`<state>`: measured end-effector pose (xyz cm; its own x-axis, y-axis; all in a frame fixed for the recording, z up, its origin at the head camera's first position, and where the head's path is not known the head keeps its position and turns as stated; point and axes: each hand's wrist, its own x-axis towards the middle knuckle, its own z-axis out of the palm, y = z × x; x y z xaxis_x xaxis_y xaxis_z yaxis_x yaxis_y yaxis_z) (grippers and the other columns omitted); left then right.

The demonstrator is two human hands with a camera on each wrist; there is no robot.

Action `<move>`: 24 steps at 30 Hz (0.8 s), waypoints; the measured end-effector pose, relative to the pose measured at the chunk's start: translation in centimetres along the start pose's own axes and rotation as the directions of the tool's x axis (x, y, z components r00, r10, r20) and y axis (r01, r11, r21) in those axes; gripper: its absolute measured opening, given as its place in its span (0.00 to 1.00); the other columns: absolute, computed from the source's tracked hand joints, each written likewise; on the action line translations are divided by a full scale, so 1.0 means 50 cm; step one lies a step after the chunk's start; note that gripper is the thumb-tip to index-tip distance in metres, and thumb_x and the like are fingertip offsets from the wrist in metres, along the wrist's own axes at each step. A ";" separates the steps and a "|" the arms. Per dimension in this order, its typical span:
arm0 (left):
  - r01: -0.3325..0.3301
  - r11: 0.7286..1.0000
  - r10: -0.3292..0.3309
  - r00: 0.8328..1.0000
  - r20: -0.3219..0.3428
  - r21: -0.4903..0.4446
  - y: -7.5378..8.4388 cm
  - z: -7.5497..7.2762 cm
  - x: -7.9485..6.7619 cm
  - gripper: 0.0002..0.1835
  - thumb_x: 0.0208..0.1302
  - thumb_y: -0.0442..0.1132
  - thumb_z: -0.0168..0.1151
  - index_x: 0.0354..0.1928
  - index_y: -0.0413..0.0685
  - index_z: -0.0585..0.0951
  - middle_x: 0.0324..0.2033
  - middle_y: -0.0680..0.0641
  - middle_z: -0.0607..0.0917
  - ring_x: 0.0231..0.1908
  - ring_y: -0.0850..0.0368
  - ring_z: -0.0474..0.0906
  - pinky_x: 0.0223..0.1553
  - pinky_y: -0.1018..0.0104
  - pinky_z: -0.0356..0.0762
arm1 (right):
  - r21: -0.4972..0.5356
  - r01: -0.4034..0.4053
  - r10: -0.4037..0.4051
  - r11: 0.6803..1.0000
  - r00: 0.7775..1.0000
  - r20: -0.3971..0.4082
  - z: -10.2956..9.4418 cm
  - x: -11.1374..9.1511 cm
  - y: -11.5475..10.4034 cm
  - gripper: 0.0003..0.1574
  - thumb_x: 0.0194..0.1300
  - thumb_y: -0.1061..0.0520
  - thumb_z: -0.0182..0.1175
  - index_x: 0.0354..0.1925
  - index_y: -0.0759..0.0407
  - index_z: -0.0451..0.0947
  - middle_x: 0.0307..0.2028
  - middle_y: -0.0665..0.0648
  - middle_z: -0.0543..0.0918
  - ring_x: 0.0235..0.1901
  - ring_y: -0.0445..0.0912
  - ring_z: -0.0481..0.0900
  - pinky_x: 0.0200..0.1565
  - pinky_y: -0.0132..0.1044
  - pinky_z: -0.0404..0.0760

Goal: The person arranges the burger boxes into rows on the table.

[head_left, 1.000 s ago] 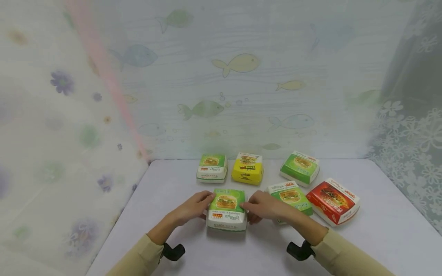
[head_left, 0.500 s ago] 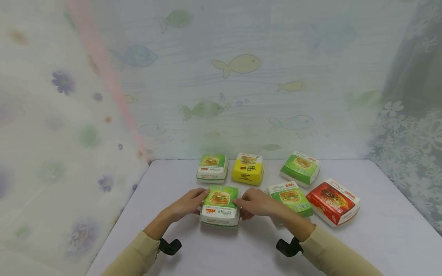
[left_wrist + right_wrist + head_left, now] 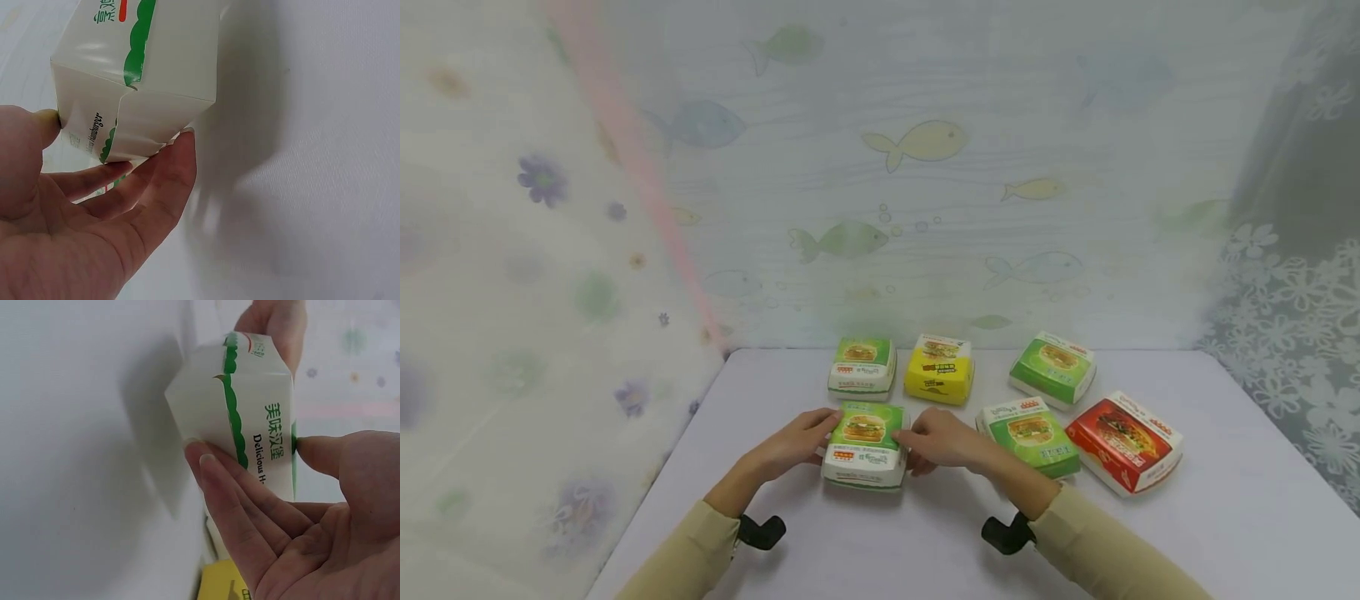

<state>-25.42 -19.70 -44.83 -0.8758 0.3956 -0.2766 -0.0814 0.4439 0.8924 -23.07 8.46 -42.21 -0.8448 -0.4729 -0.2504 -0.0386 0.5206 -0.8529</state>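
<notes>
I am watching the left grip (image 3: 796, 446) and the right grip (image 3: 943, 439) holding a green-and-white folded-card burger box (image 3: 864, 446) between them, thumbs pressing its upper edges, fingers curling against it lower down. Its shadow is falling apart from it on the white tabletop (image 3: 910, 550), so I am judging it lifted.

I am expecting it to be handling as light, though I cannot tell whether anything is filling it. The thin walls are looking springy and easily dented, the printed surface slightly slick. I am favouring opposite side walls with even, gentle pressure, avoiding squeezing the corner seams.

Just behind, a matching green-and-white card box (image 3: 862, 368) is leaving little room; a yellow-and-white card box (image 3: 938, 371) is standing beside that. An angled green-and-white card box (image 3: 1033, 429) is crowding the right forearm. I am seeing more room toward the person and the tabletop's left edge.
</notes>
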 end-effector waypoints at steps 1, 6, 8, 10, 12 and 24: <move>0.000 1.000 0.000 1.000 0.000 0.000 -0.002 -0.002 -0.001 0.38 0.81 0.59 0.45 0.75 0.34 0.62 0.56 0.42 0.82 0.52 0.50 0.81 0.50 0.51 0.84 | -0.003 0.000 0.000 1.000 1.000 0.003 0.002 0.002 -0.001 0.26 0.77 0.45 0.57 0.45 0.69 0.85 0.31 0.58 0.88 0.31 0.51 0.88 0.38 0.47 0.88; 0.002 1.000 -0.002 1.000 -0.006 -0.003 -0.010 -0.014 -0.004 0.38 0.80 0.60 0.45 0.75 0.34 0.62 0.57 0.41 0.82 0.53 0.50 0.80 0.51 0.51 0.83 | -0.005 0.011 -0.011 1.000 1.000 0.015 0.009 0.013 -0.003 0.27 0.77 0.45 0.56 0.46 0.69 0.85 0.31 0.58 0.88 0.31 0.50 0.88 0.39 0.47 0.88; 0.007 1.000 -0.007 1.000 -0.012 -0.004 -0.015 -0.018 -0.002 0.38 0.80 0.60 0.46 0.75 0.35 0.63 0.57 0.41 0.82 0.53 0.50 0.80 0.51 0.52 0.83 | 0.003 0.017 -0.017 1.000 1.000 0.020 0.012 0.017 -0.003 0.26 0.78 0.46 0.56 0.46 0.69 0.85 0.32 0.58 0.88 0.31 0.51 0.88 0.39 0.47 0.88; 0.014 1.000 -0.014 1.000 -0.019 -0.007 -0.020 -0.021 -0.001 0.39 0.80 0.61 0.46 0.75 0.35 0.63 0.58 0.41 0.81 0.53 0.49 0.80 0.51 0.52 0.83 | 0.009 0.017 -0.018 1.000 1.000 0.026 0.015 0.021 -0.004 0.26 0.78 0.46 0.56 0.46 0.69 0.85 0.32 0.59 0.88 0.31 0.51 0.88 0.39 0.46 0.89; 0.010 1.000 -0.010 1.000 -0.024 -0.007 -0.025 -0.024 -0.001 0.39 0.80 0.61 0.46 0.75 0.34 0.63 0.58 0.41 0.81 0.53 0.49 0.80 0.50 0.52 0.83 | 0.010 0.018 -0.019 1.000 0.999 0.032 0.017 0.024 -0.005 0.26 0.78 0.47 0.56 0.46 0.69 0.85 0.32 0.59 0.88 0.31 0.51 0.88 0.39 0.46 0.89; 0.024 0.999 -0.025 0.998 -0.059 -0.023 -0.041 -0.040 0.005 0.37 0.81 0.57 0.46 0.75 0.34 0.62 0.58 0.40 0.81 0.53 0.49 0.80 0.51 0.52 0.82 | 0.017 -0.012 0.012 1.000 0.999 0.038 0.028 0.045 -0.017 0.25 0.78 0.47 0.56 0.48 0.70 0.84 0.32 0.58 0.88 0.33 0.51 0.88 0.40 0.45 0.88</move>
<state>-26.43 -22.13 -46.00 -0.9000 0.3359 -0.2777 -0.1135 0.4344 0.8935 -24.16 5.97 -42.70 -0.8243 -0.4935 -0.2774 -0.0194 0.5143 -0.8574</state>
